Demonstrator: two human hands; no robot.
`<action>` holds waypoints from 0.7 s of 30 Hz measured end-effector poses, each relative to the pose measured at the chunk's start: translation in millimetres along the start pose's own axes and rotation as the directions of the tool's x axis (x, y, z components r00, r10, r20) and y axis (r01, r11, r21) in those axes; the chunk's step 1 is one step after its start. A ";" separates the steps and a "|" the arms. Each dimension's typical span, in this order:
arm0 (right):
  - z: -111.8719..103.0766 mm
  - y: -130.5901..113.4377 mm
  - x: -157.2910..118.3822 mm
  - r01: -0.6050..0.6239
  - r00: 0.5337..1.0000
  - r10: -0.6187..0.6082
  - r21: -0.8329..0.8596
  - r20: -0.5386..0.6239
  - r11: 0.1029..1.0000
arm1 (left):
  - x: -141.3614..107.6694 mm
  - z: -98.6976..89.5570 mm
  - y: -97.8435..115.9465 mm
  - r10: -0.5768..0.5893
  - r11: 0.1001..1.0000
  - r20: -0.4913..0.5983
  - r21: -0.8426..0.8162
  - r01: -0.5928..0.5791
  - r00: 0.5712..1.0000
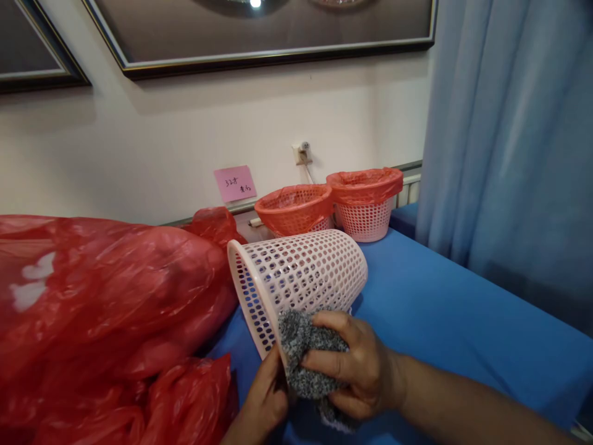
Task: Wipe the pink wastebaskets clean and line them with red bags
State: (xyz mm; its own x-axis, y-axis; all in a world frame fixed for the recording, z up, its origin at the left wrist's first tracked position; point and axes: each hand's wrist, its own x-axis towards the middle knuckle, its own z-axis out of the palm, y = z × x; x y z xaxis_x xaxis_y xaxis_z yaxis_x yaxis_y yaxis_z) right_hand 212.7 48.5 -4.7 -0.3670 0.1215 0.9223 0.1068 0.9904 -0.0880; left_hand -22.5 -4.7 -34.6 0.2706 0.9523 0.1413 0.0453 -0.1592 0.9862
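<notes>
A light pink perforated plastic wastebasket (310,266) lies tipped on its side over the blue-covered surface, its mouth facing left. My left hand (266,395) grips the basket's rim at the lower front, thumb on the rim and the other fingers mostly hidden. Bunched in my right hand (356,364) is a speckled grey cloth (310,352), pressed against the outside of the basket close to the rim. Part of the cloth hangs below my fingers.
Large red plastic bags (115,309) fill the left side. Behind stand two similar baskets with red liners, one nearer (296,207) and one farther right (365,213). A blue curtain (504,136) hangs at right. A pink note (235,183) and a socket (302,154) are on the wall.
</notes>
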 end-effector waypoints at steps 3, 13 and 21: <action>2.0 -2.6 -0.5 0.042 0.999 -0.042 -0.001 0.005 0.999 | -3.5 -1.2 -5.4 0.099 0.986 -0.015 0.134 -0.096 0.995; -26.1 91.0 -17.9 -0.821 0.501 0.709 -0.015 -0.496 0.570 | 11.2 18.0 14.2 0.141 0.740 0.228 0.622 -0.255 0.963; 4.0 6.5 -10.2 -0.185 0.972 0.183 -0.001 -0.145 0.983 | 15.7 15.5 0.3 0.145 0.731 0.196 0.639 -0.239 0.970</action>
State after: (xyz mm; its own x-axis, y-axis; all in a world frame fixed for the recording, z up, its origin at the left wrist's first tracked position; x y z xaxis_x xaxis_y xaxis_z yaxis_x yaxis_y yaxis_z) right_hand 213.5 53.9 -16.3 -0.2035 0.2899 0.9352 0.1740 0.9507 -0.2569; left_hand -3.3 6.1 -33.4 0.4576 0.8492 0.2636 0.5833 -0.5104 0.6318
